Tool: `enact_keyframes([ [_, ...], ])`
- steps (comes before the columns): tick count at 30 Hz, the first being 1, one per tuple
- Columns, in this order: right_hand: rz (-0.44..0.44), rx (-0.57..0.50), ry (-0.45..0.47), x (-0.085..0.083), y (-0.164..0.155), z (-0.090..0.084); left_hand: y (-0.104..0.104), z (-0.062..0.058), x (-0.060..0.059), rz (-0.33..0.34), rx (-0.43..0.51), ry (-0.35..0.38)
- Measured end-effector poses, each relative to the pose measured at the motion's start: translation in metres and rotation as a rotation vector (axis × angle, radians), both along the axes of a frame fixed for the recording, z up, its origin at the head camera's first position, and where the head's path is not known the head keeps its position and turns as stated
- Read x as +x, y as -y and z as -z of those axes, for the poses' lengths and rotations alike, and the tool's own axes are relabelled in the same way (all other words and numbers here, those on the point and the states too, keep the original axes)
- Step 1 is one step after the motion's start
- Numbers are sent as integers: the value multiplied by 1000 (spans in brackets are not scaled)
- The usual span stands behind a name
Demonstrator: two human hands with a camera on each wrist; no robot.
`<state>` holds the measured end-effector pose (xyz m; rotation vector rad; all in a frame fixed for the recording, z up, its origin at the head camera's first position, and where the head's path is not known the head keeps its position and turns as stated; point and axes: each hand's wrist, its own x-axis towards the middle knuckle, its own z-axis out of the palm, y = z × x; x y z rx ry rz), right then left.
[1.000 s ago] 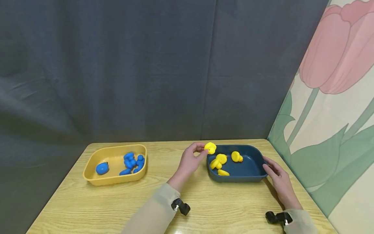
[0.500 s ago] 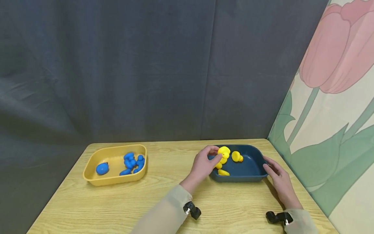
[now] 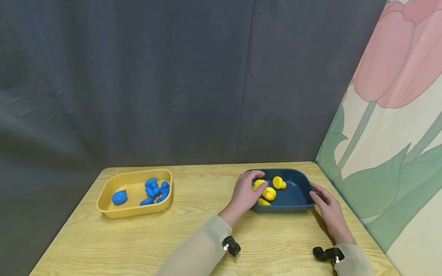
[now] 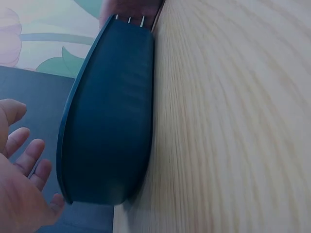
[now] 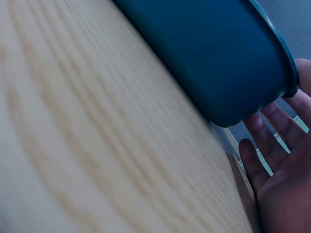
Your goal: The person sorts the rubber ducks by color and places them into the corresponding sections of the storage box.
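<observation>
Above the left end of a dark blue tray [image 3: 290, 209] is my left hand [image 3: 244, 191], its thumb and fingers spread apart and holding nothing. Right by its thumb, a yellow rubber duck [image 3: 269, 193] lies in the tray. Another yellow duck [image 3: 259, 184] is partly covered by that hand, and a third yellow piece [image 3: 264, 202] lies at the front wall. One more yellow duck [image 3: 278, 183] rests nearer the tray's middle. My right hand [image 3: 329, 211] holds the tray's right end, thumb at the rim. In the right wrist view, its fingers [image 5: 267, 141] lie against the outer wall.
A yellow tray [image 3: 134, 211] stands on the left of the wooden table [image 3: 138, 245]. It holds a round blue duck [image 3: 119, 197] and a cluster of blue pieces [image 3: 152, 189]. A dark curtain [image 3: 172, 96] hangs behind, and a tulip-patterned wall [image 3: 397, 172] borders the right.
My left hand has moved right over the dark blue tray and let go of the yellow duck, which now lies among the others. The right hand has stayed at the tray's right end.
</observation>
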<state>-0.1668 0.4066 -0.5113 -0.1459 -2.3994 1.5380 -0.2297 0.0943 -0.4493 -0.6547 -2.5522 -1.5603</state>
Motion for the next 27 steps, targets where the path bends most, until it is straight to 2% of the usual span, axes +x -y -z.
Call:
enact_keyframes([
  [13, 3, -10, 21, 3, -2, -3, 34, 9, -9, -60, -43, -33],
  [22, 4, 10, 21, 7, -5, -2, 47, 6, -6, -87, -52, -40],
  [27, 11, 10, 14, 8, -6, -1, 54, 7, -6, -112, -66, -63],
])
